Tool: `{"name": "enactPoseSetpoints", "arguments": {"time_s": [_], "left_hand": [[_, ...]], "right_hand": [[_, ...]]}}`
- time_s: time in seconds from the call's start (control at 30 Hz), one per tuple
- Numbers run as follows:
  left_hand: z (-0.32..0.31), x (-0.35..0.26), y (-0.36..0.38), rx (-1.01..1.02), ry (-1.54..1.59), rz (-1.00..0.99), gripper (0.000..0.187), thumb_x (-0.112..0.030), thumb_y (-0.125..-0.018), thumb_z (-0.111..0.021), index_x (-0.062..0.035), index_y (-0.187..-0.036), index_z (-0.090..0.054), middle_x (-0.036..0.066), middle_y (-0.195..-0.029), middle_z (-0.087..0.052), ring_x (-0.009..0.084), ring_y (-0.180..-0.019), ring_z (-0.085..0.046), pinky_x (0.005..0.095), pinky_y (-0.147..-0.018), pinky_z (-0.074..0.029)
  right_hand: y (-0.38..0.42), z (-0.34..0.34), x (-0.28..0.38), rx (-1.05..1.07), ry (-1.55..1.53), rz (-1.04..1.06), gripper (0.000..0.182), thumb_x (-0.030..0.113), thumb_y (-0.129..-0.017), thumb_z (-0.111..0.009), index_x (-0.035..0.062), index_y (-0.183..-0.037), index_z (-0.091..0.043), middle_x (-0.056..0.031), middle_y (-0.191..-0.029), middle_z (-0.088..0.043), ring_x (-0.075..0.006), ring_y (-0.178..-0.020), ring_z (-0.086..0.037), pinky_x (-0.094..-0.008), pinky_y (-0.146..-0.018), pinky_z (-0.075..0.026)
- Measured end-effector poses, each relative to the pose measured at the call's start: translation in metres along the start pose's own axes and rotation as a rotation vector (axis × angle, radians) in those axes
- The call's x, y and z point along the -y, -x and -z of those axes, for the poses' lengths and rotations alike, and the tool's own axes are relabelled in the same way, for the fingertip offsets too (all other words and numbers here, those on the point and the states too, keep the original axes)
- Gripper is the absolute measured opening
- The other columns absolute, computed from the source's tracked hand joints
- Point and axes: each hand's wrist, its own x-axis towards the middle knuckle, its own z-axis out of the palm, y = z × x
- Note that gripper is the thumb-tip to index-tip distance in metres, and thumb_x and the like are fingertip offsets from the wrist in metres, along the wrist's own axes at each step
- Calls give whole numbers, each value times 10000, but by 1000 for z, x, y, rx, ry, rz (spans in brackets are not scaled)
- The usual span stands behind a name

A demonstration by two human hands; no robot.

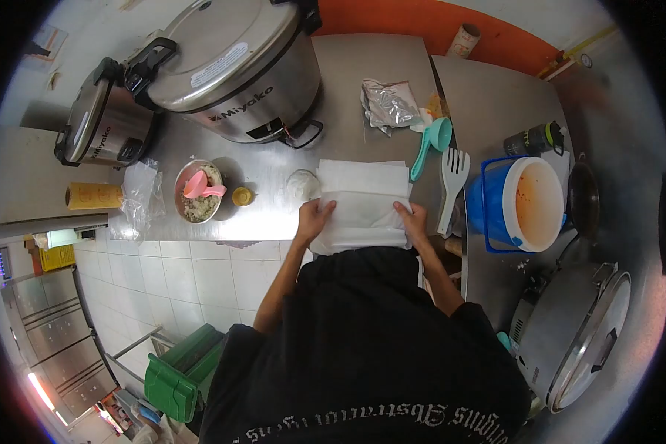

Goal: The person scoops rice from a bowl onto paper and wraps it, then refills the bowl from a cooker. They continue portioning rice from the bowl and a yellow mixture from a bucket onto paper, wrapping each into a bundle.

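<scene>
A stack of thin white sheets (364, 207) lies at the steel table's front edge, right against my body. My left hand (317, 220) grips its left side, thumb on top and fingers curled under. On the opposite side my right hand (411, 222) pinches the sheets the same way, so the near part is held between both hands. Just beyond my left hand is a small clear container (302, 186) with something white in it. Past the far right corner of the stack lies a turquoise scoop (438, 135), with a crumpled silver foil packet (391, 105) behind it.
To the left are a bowl of rice (200, 210) with a pink scoop (197, 184) and a small yellowish cup (243, 196). Large rice cookers (237, 96) stand behind. A white slotted spatula (453, 185) and a blue bucket (488, 203) are on the right.
</scene>
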Motion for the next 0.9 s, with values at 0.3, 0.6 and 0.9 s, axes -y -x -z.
{"name": "enactPoseSetpoints", "arguments": {"time_s": [0.3, 0.6, 0.9], "left_hand": [[-45, -53, 32, -82, -571, -695, 320, -92, -844, -675, -111, -1161, -632, 113, -1179, -595, 299, -1069, -588, 431, -896, -471], [-65, -73, 22, -77, -576, -653, 243, -52, -838, -711, -79, -1078, -684, 146, -1063, -652, 325, -943, -634, 424, -809, -502], [-50, -141, 6, -235, -872, -479, 681, -131, -675, -853, -117, -1284, -547, 151, -1287, -542, 365, -1205, -508, 498, -1037, -370]], "right_hand": [[-19, -28, 74, -92, 783, 790, 432, 108, -789, -743, 68, -1198, -609, -153, -1175, -573, -357, -1121, -543, -490, -971, -427], [-91, -50, 61, -23, 882, 659, 184, 90, -730, -663, 68, -913, -670, -124, -937, -682, -312, -1071, -596, -515, -895, -401], [-23, -25, 112, 315, 790, 732, 59, 111, -765, -666, 93, -822, -674, -93, -898, -644, -281, -927, -657, -419, -778, -476]]}}
